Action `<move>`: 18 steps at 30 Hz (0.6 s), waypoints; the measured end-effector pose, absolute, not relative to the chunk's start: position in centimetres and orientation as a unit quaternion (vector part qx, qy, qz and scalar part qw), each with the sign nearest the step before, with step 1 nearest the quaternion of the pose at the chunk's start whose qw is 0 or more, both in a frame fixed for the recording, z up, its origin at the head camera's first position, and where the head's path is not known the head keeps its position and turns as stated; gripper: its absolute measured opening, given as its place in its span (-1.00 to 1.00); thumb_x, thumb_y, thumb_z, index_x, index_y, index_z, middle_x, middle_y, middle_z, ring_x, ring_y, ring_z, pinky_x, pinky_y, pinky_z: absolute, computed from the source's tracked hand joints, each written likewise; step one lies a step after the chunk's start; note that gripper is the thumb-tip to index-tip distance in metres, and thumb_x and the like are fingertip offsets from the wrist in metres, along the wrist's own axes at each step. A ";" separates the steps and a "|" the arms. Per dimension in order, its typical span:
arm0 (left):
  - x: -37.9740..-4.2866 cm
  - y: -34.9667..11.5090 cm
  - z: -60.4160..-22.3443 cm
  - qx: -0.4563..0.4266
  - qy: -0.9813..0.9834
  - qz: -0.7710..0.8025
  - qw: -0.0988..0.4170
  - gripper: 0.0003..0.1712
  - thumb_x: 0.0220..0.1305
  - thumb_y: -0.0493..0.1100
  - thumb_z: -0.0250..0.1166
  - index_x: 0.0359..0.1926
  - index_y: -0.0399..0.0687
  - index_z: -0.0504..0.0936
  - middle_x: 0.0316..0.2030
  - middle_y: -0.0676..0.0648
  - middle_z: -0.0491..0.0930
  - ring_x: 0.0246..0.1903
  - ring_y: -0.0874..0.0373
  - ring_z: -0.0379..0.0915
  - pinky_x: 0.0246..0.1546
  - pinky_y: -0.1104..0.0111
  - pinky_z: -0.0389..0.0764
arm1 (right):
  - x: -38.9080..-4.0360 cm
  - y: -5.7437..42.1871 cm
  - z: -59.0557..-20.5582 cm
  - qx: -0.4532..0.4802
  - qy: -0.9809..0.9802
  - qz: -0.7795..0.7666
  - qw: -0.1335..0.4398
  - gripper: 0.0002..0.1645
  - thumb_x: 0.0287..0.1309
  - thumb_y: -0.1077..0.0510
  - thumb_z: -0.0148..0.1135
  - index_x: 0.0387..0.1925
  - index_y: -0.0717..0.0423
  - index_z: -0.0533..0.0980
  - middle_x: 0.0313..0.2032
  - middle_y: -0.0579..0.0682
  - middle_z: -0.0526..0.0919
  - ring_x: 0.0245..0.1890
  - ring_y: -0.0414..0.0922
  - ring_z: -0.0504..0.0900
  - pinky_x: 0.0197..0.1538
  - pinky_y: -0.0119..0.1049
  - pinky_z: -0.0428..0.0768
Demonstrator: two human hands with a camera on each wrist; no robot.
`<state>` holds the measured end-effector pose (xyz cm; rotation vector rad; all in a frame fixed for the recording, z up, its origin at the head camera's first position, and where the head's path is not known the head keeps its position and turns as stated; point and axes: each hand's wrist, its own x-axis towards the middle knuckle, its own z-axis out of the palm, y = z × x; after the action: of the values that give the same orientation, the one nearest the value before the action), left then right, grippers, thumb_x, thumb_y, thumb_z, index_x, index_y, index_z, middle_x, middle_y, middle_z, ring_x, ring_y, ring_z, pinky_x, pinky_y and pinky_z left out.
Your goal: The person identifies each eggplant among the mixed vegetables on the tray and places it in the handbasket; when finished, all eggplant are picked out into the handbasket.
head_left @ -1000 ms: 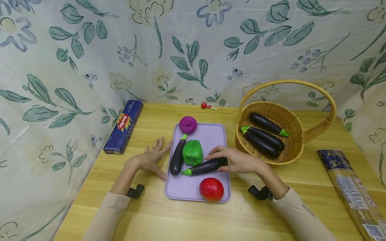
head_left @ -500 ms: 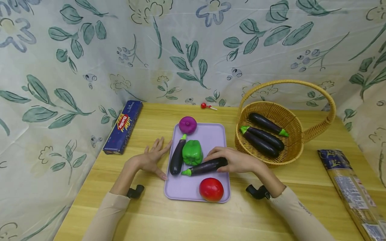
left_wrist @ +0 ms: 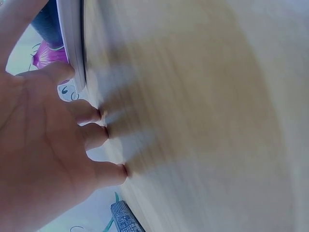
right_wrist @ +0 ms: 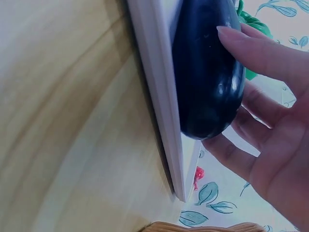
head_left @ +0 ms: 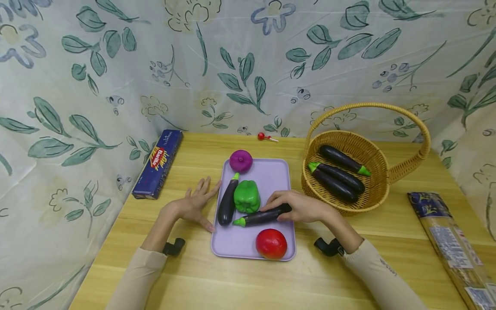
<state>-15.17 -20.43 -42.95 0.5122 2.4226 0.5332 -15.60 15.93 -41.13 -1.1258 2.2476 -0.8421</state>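
Eggplant [head_left: 259, 217] nr rt. edge of tray [head_left: 271, 172]: R hand [head_left: 306, 206] grips it; L hand [head_left: 195, 206] spread at tray's left edge. Prob. grasp step; next likely needs steady lift.

Left grip [head_left: 193, 206] splayed, right grip [head_left: 301, 207] curled

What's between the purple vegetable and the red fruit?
Head view: the green pepper, then, nearer the red fruit, the eggplant that the right hand grips.

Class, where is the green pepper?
In the head view, the green pepper sits on the lilac tray, right of the leftmost eggplant, behind the eggplant the right hand holds.
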 end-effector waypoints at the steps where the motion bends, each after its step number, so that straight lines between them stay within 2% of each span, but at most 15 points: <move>1: -15.2 -20.4 -42.9 0.193 0.912 0.201 0.300 0.65 -0.10 0.25 0.65 0.67 0.09 -0.40 0.60 -0.37 -0.65 0.60 -0.33 -0.77 0.51 -0.42 -0.47 | -15.6 15.9 -41.1 -0.414 0.822 -0.306 0.243 -0.47 0.26 0.30 0.38 0.22 -0.15 0.66 0.14 -0.06 0.66 0.16 -0.09 0.57 0.32 -0.03 0.59; 10: -15.1 -20.5 -43.0 0.194 0.911 0.205 0.302 0.67 -0.12 0.26 0.65 0.67 0.10 -0.42 0.60 -0.36 -0.68 0.60 -0.32 -0.79 0.51 -0.40 -0.51 | -15.6 16.8 -40.1 -0.421 0.825 -0.299 0.228 -0.48 0.26 0.30 0.38 0.21 -0.17 0.67 0.11 -0.10 0.68 0.12 -0.12 0.59 0.29 -0.07 0.62; 14: -15.1 -20.5 -43.0 0.195 0.911 0.204 0.301 0.67 -0.11 0.25 0.65 0.67 0.10 -0.42 0.59 -0.36 -0.68 0.60 -0.32 -0.80 0.51 -0.40 -0.52 | -15.2 17.8 -38.4 -0.414 0.829 -0.305 0.218 -0.49 0.28 0.28 0.38 0.21 -0.17 0.67 0.10 -0.12 0.68 0.10 -0.13 0.61 0.27 -0.06 0.64; 18: -15.1 -20.5 -43.1 0.196 0.911 0.202 0.300 0.67 -0.11 0.26 0.65 0.67 0.10 -0.42 0.59 -0.36 -0.68 0.60 -0.32 -0.80 0.51 -0.40 -0.51 | -14.9 18.9 -36.2 -0.411 0.842 -0.290 0.194 -0.50 0.29 0.21 0.39 0.22 -0.26 0.66 0.11 -0.17 0.67 0.09 -0.18 0.62 0.22 -0.13 0.66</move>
<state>-15.14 -20.52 -43.09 0.5209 2.4197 0.5371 -14.85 18.94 -36.24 -1.1513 2.3617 -0.8143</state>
